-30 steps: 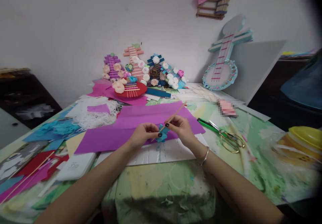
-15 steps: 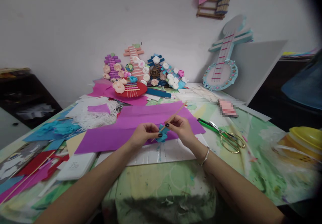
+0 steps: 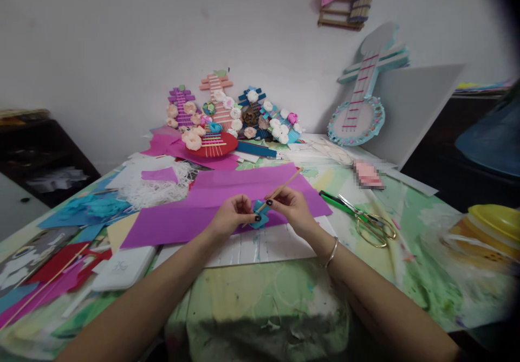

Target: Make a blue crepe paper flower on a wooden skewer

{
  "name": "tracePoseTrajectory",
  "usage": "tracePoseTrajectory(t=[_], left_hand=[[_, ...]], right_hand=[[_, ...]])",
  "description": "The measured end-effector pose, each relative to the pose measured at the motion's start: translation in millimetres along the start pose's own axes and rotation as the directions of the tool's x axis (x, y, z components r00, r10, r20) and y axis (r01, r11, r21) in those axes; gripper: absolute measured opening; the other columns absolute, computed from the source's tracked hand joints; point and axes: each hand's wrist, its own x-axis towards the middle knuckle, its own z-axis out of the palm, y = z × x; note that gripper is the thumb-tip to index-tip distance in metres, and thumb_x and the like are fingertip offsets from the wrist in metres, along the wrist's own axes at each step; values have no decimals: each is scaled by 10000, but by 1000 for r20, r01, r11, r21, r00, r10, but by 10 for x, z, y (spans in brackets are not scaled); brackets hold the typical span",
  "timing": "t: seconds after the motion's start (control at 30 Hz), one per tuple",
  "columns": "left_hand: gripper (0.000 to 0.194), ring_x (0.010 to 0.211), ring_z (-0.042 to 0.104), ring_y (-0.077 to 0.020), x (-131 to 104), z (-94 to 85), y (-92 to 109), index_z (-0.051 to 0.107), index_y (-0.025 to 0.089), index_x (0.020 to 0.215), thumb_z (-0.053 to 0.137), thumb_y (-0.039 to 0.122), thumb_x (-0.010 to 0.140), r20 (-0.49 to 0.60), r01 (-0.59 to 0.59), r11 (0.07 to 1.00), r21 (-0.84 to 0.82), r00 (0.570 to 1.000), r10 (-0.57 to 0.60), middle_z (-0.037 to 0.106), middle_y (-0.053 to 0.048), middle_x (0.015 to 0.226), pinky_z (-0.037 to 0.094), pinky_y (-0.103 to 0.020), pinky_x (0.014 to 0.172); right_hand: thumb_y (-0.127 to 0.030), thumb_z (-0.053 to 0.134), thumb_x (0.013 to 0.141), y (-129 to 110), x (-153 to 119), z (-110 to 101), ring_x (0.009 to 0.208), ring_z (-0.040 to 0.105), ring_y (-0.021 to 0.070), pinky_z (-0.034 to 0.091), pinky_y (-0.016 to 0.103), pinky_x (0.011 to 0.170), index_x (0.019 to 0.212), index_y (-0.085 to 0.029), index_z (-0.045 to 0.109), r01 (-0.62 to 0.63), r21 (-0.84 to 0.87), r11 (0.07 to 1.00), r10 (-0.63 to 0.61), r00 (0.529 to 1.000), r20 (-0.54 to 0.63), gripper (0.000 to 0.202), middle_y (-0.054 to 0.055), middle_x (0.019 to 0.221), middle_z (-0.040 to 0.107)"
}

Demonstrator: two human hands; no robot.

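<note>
Between my two hands a piece of blue paper [image 3: 261, 221] is held against a thin wooden stick [image 3: 286, 183]. My left hand [image 3: 233, 215] pinches the paper and the lower end of the stick between thumb and fingers. Higher on the stick, my right hand [image 3: 290, 205] is closed around it; the stick's upper end points up and right past the fingers. Both hands hover over a large purple sheet [image 3: 170, 226]. That sheet partly covers a white board [image 3: 260, 251] with lines on it.
Gold-handled scissors [image 3: 376, 232] lie at right, touching a green-handled tool [image 3: 337, 201]. A yellow-lidded tub [image 3: 493, 224] stands far right. White paper shreds [image 3: 156, 188], blue crepe paper [image 3: 91, 207] and a white box [image 3: 124, 270] occupy the left. Decorated paper instruments [image 3: 215, 145] line the back.
The blue paper has turned slightly around the stick, and the stick has shifted a little. My hands stay in nearly the same place.
</note>
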Motion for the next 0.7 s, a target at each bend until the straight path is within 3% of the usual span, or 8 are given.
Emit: tracePoseTrajectory(t=[0.7], left_hand=[[338,450,487,-64,18,-25,-50,442,155,603,758,91,502,41,6,999,-44,999,-4,512,59,520,355,-201,459]], right_hand=[[-329,744,632,0,-2,-1,671,586,127,473,267,642,748,-170,631,-5,-16,1000,5,1000,13,227,11,710,621]])
